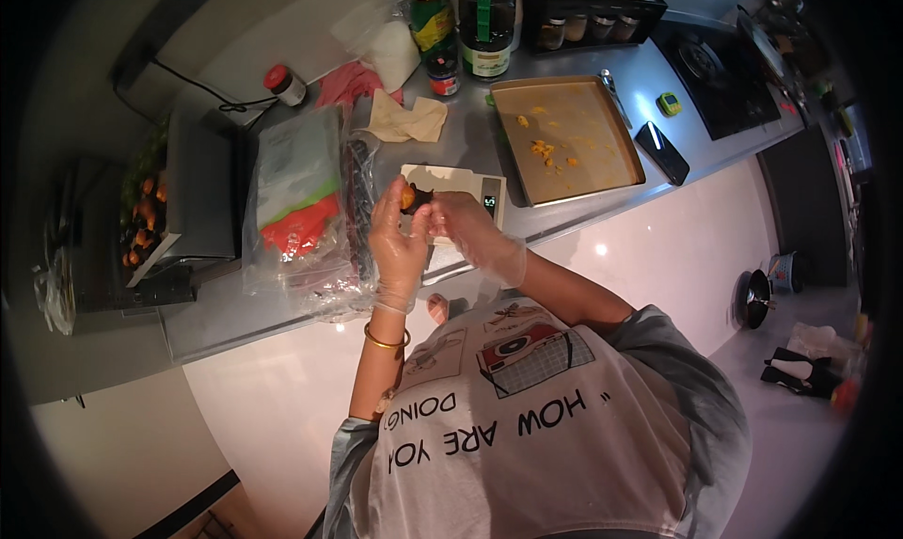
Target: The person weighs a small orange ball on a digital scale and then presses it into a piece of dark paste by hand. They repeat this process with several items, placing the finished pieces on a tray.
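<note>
Both hands wear clear plastic gloves and are raised over the white kitchen scale [455, 173] on the grey counter. Between my left hand [397, 239] and my right hand is a small dark lump with an orange filling [415, 199]. The left fingers and thumb cup it, and orange shows on that side. Pressed against its right side are the bent fingertips of my right hand [465, 223]. The scale's lit display shows right of the hands, while the hands cover part of its plate.
A shallow baking tray [575, 126] with orange crumbs lies to the right, beside a phone [662, 152], a green timer [669, 104] and a cooktop [712, 73]. Plastic bags [300, 179] lie left. Bottles [487, 27] stand behind. At far left, orange and dark pieces [147, 211] sit by a box-shaped appliance [201, 186].
</note>
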`<state>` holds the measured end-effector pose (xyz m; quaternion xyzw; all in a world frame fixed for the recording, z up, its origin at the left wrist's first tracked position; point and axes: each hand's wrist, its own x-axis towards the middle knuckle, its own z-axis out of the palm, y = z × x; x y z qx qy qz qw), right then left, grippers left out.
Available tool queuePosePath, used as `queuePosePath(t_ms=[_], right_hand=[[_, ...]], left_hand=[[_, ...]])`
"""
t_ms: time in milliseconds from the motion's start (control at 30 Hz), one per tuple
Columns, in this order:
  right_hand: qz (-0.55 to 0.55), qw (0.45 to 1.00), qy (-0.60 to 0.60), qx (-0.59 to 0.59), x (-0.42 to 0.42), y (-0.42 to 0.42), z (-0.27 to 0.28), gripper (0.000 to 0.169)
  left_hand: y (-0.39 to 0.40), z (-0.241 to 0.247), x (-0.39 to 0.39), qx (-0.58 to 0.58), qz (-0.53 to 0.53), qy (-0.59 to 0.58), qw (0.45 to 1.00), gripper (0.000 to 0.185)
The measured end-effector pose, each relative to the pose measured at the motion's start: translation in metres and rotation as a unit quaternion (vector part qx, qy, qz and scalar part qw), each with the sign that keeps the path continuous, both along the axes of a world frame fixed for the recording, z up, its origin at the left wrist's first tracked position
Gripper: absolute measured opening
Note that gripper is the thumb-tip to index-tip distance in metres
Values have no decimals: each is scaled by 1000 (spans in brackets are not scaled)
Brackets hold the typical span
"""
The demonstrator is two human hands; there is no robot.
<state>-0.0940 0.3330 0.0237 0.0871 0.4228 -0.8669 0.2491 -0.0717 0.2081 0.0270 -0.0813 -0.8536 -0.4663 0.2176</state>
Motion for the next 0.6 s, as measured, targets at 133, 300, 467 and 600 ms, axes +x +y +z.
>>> queuePosePath(t_ms=[133, 300, 467, 600], right_hand=[[27, 993, 56, 103, 1, 33, 17, 25], [-226, 856, 339, 320, 13, 60, 30, 21], [-184, 773, 449, 410, 11, 86, 61, 15], [-173, 811, 416, 372, 7, 101, 56, 9]], left_hand=[[24, 35, -1, 26, -31, -21, 999, 47], [50, 50, -5, 46, -61, 5, 997, 45], [68, 51, -14, -57, -66, 69, 994, 45], [85, 53, -19, -117, -76, 102, 985, 47]])
